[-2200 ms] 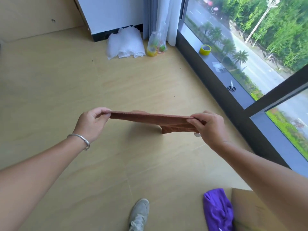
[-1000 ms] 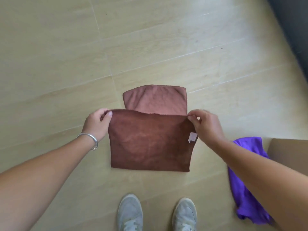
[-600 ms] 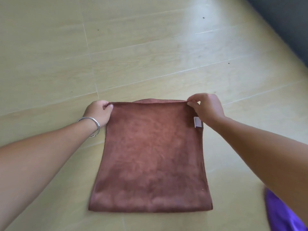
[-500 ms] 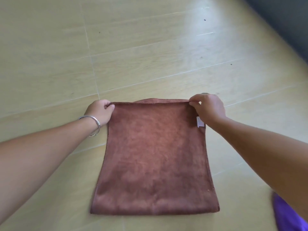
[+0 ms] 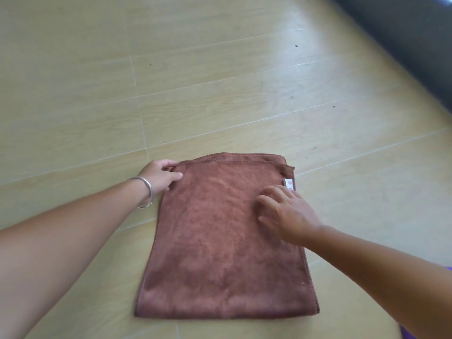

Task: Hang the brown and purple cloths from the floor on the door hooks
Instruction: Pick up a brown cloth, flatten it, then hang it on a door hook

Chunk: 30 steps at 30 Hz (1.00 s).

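Both hands work on the folded brown cloth: left hand pinches its corner, right hand spread flat. Next, I think, lifting it toward the hooks.

**A bare room indoors, seen only at floor level**

Pale wood-look planks with thin seams cover almost the whole view, scattered with a few dark specks. A dark band runs along the floor's far right edge, blurred. A folded brown cloth lies flat on the planks. Nothing else marks the room's kind.
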Available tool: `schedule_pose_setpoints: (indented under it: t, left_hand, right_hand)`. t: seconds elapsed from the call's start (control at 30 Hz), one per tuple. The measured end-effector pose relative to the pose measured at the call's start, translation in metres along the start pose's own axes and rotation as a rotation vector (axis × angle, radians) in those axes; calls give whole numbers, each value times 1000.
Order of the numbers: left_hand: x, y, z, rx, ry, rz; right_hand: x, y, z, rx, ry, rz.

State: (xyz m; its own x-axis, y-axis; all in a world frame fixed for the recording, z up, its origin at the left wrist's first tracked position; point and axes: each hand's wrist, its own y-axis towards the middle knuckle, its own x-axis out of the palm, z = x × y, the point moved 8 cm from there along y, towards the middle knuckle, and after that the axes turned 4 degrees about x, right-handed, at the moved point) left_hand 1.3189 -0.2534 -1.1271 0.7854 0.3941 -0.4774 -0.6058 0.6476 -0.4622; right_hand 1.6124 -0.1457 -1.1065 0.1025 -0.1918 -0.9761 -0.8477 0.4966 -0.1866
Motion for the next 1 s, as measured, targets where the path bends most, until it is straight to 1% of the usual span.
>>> schedule_pose_setpoints:
  t: [0.07, 0.13, 0.23, 0.37, 0.57, 0.63, 0.67, 0.7, 0.8, 0.83, 0.87, 0.93, 1.0]
  left_hand:
    - [4, 6, -5, -107, -163, -20]
    - [10, 7, -9, -192, -222, -117]
    - [10, 6, -13, -244, -186, -220]
    - [5, 0, -15, -310, -98, -342]
    - [9, -9, -8, -325, -78, -420]
    - [13, -10, -9, -321, -82, -421]
    - [12, -9, -9, -309, -76, -389]
    - [9, -7, -9, -281, -58, -326]
    - [-20, 5, -1, -106, 65, 8]
    - [-29, 8, 3, -51, 97, 95]
    - [-34, 10, 6, -9, 114, 138]
    - [-33, 14, 6, 40, 136, 144]
    - [-32, 3, 12, 138, 271, 191]
  right_hand:
    - [10, -2, 9, 44, 0, -40]
    - [19, -6, 18, 92, 0, -84]
    - [29, -12, 27, 122, -14, -119]
    - [32, -14, 27, 117, -22, -135]
    - [30, -12, 26, 113, -22, -169]
    - [32, -13, 25, 111, -31, -173]
    - [33, -13, 25, 112, -35, -170]
    - [33, -14, 25, 115, -38, -165]
    - [32, -14, 26, 115, -43, -155]
    - [33, -13, 26, 114, -45, -154]
    - [33, -14, 26, 114, -44, -155]
    - [33, -15, 25, 121, -43, -151]
    - [26, -15, 22, 106, -67, -110]
